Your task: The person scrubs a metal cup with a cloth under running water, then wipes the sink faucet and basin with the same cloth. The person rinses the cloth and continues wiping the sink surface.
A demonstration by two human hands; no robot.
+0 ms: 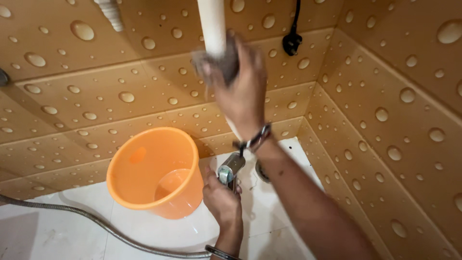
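Low centre of frame, the left hand [222,201] is gripping a metal spray head [230,169] on a steel hose [103,226], orange bucket [156,171] sitting just left on white floor [57,231], while upper centre the right hand [240,89] is pressing a grey scrub pad [216,65] around the white pipe [211,24].

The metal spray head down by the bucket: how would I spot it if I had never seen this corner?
Find the round orange plastic bucket on the white tiled floor, against the tan wall tiles patterned with droplets. Just right of it, the left hand grips a small shiny metal spray head, fed by a ribbed metal hose. Nothing else nearby is chrome: the white pipe above is matte.
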